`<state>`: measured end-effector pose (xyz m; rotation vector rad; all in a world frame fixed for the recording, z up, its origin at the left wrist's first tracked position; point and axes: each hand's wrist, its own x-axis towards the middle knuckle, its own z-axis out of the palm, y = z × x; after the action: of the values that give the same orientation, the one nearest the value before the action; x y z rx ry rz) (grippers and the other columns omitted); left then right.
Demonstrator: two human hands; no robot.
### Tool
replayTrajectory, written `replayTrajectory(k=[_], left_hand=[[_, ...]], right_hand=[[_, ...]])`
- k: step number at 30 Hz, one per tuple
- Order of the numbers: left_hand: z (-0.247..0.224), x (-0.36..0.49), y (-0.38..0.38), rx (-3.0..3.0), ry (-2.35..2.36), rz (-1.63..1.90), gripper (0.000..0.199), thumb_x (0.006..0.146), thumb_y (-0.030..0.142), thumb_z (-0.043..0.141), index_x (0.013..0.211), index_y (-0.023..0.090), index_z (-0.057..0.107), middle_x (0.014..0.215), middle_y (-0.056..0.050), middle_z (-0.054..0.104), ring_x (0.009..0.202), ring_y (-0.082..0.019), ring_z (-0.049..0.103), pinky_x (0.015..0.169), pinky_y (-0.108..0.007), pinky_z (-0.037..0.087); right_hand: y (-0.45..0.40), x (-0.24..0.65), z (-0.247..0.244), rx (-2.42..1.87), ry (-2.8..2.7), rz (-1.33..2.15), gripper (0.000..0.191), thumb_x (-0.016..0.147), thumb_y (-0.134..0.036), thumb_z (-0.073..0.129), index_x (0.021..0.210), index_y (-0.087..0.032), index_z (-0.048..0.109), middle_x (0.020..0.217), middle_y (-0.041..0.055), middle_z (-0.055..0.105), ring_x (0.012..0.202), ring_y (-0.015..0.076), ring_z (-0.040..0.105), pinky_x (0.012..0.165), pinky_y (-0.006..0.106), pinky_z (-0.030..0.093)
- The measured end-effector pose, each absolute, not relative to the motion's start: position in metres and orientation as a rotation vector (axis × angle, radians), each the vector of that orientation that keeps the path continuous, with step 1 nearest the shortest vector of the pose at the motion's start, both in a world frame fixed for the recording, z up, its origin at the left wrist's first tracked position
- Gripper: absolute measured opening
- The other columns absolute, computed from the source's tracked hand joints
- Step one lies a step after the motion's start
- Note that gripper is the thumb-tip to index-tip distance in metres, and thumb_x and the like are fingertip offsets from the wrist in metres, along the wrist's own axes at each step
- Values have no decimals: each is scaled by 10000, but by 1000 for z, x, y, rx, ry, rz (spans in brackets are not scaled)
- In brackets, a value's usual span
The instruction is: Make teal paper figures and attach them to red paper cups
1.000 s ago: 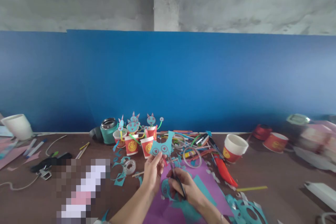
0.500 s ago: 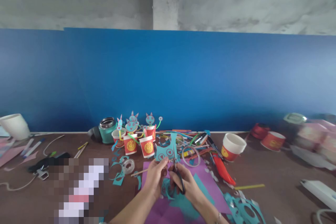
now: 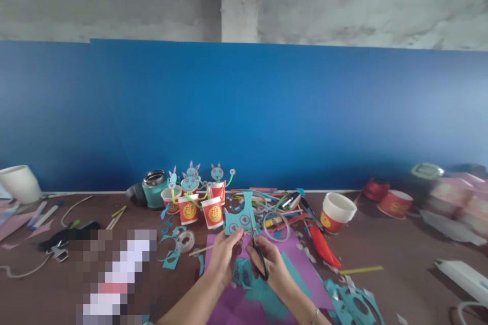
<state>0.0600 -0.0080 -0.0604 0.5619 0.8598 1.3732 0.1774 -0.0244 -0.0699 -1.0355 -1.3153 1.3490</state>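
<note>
My left hand [image 3: 225, 254] pinches the lower edge of a blue paper piece [image 3: 238, 219] with two drawn circles on it. Black-handled scissors [image 3: 260, 258] are in my right hand [image 3: 272, 260], their blades pointing up at the paper's right side. Below and between my hands lie small blue paper cut-outs [image 3: 243, 272] with drawn circles. Purple paper [image 3: 318, 287] is spread under both hands, with more blue paper on it.
Red cups [image 3: 212, 212] with blue paper animal heads stand behind at left, beside a teal flask [image 3: 155, 192]. Straws and pens lie behind my hands. White-rimmed cups [image 3: 338, 212], a red pouch [image 3: 324, 246] and blue scraps [image 3: 356, 304] are to the right.
The scissor blades and the blue paper have shifted slightly against each other. Both hands keep their holds, and the whole view has moved a little.
</note>
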Motion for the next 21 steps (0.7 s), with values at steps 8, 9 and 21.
replayTrajectory(k=[8,9,21], left_hand=[[-59,59,-8,542,850,1372,306,507,315,827,618,134,607,568,14,601,494,-80,512,498,-193,379],[-60,60,-9,542,842,1369,301,511,311,827,617,133,608,572,8,604,497,-85,518,501,-199,383],[-63,57,-6,565,840,1342,283,516,297,814,621,137,606,559,15,599,489,-81,504,501,-204,350]], right_hand=[[-26,177,-66,-1021,-1313,1344,380,697,-516,659,672,-180,483,390,-97,387,331,52,333,335,173,276],[-26,177,-66,-1016,-1316,1347,379,700,-516,657,678,-178,488,393,-93,397,332,55,341,337,174,277],[-24,180,-66,-1023,-1330,1308,340,690,-451,689,639,-180,490,384,-95,399,322,52,346,342,169,274]])
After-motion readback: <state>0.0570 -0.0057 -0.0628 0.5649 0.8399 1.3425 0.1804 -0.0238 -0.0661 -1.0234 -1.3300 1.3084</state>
